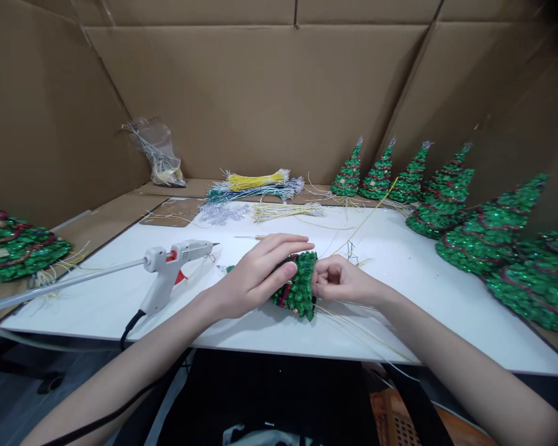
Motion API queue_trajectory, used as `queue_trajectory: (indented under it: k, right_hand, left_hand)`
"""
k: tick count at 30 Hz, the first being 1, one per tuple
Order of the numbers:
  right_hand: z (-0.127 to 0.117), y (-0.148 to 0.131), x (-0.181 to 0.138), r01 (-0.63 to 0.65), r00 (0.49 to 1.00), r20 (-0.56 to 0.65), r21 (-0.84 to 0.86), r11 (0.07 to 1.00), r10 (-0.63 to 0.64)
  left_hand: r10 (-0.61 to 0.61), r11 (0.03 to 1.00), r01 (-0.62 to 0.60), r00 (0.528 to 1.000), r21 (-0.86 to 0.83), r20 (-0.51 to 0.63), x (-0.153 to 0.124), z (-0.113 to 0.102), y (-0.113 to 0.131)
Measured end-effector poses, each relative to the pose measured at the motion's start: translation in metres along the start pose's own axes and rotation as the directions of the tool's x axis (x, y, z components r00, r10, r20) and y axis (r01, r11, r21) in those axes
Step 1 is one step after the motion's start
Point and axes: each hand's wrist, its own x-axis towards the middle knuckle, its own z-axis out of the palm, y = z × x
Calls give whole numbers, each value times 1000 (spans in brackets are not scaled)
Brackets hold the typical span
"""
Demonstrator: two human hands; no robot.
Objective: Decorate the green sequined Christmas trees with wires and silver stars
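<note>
Left hand point(263, 272) cups tree point(302, 294); right hand point(337, 279) curls beside it.

Held tree point(303, 288): green, dark-red strands. Glue gun point(160, 286): white; trigger point(180, 277) red, cord point(132, 323) black. Tabletop point(97, 310): white. Wall point(260, 93): plain brown. Top bundle point(255, 181): yellow, white ends. Right-side tree point(488, 238): glittery green, winding dark-red bands.

I see tall walls of brown cardboard: the back wall point(242, 99), crossed by a fold line near its top, the left wall point(32, 124) and the right wall point(493, 99). They stand around a desk point(446, 279) with a white top, and the light on it is pale. The upper right corner is rather dark to me, and the dim floor point(9, 365) shows at lower left.
</note>
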Motion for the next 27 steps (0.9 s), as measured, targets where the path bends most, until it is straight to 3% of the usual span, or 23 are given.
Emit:
queue_trajectory:
  k: [10,27]
  right_hand:
    - [0,-6,-1,-27,1000,-10,21,999,27]
    - [-1,-2,1,7,1000,14,-11,1000,-7]
  left_hand:
    - [29,996,-18,991,-82,130,-4,3,-19]
    - [12,998,-7,995,-58,95,-2,10,-16]
